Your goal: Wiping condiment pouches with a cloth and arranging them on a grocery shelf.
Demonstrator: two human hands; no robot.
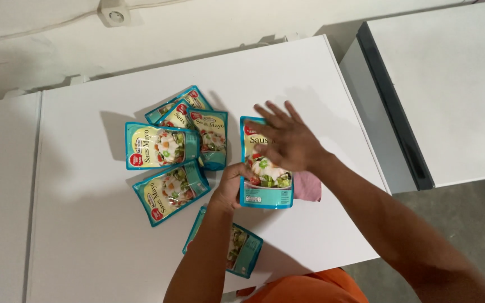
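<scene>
Both hands (284, 140) (230, 185) hold one of six teal pouches (265, 168).

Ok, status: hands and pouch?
Right hand flat on teal pouch. Left hand at its left edge. Pink cloth beneath. Other pouches lie left.

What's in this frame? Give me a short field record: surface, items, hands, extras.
surface: white table, seen from above
items: teal sauce pouches with a salad picture, six visible; a cluster of four at left, one more partly under the left forearm
left hand: at the left edge of the upright pouch, touching it
right hand: flat, fingers spread, pressed on top of the same pouch
extras: pink cloth sticking out from under that pouch; wall socket above the table; second white table at right
</scene>
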